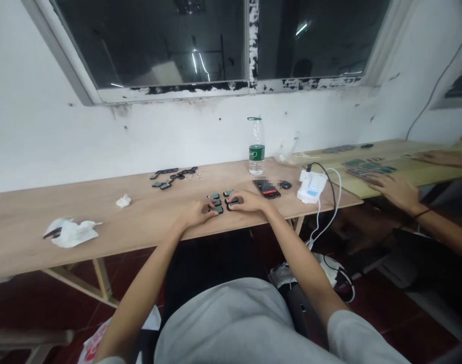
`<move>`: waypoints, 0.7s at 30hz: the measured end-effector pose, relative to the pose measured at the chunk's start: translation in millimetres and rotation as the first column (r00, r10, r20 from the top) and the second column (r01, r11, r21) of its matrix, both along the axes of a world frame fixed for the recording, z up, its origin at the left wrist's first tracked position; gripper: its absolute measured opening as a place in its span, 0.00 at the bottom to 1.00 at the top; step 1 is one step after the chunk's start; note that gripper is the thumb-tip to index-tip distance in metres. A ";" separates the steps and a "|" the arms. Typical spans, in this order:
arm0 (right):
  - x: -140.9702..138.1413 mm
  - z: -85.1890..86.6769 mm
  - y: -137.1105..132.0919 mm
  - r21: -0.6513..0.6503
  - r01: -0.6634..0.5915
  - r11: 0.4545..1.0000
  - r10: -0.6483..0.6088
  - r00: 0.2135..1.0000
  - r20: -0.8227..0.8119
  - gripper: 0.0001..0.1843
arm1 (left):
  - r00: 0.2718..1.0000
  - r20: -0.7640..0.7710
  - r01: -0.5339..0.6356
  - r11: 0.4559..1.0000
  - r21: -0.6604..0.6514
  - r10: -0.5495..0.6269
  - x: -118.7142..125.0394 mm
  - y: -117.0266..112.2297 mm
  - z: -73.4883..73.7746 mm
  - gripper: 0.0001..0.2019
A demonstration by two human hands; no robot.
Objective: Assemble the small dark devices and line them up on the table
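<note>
Small dark rectangular pieces with grey-green tops lie in two short columns near the table's front edge. My left hand (196, 213) rests at the left column (216, 202), fingers and thumb bent around the pieces' left ends. From the other side my right hand (250, 201) reaches over the right column (228, 193), its thumb and fingertips closed on a dark piece (233, 200). Fingers hide parts of both columns. Further back and to the left, a loose group of similar dark pieces (174, 175) lies beside tiny light bits (195, 175).
A water bottle (257, 151), a phone (267, 188), a small black object (286, 185) and a white device with cables (312, 186) stand to the right. Crumpled tissues (73, 232) lie left. Another person's hand (395, 191) is at the adjoining table (424, 177).
</note>
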State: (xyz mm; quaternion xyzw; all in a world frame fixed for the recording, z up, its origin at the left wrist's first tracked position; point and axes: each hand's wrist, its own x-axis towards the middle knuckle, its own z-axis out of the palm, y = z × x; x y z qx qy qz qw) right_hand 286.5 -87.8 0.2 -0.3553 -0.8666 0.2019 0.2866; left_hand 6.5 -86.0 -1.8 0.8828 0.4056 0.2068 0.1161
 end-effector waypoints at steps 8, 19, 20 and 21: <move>26.4 -5.8 -0.1 -0.069 0.069 0.995 -0.069 0.998 0.004 0.13 | 0.996 0.087 0.018 0.994 0.110 -0.027 -4.9 -5.3 -2.6 0.23; 20.8 2.5 -3.8 -0.124 0.050 0.991 -0.045 0.998 0.042 0.11 | 0.993 0.095 0.064 0.995 0.081 -0.071 -8.3 -12.9 -3.0 0.20; 20.8 2.3 -3.6 -0.118 0.050 0.992 -0.044 0.998 0.046 0.11 | 0.993 0.095 0.061 0.995 0.077 -0.068 -7.8 -12.9 -3.0 0.20; 20.6 2.0 -3.3 -0.112 0.052 0.992 -0.047 0.998 0.050 0.11 | 0.993 0.097 0.053 0.996 0.078 -0.061 -7.5 -12.8 -3.2 0.20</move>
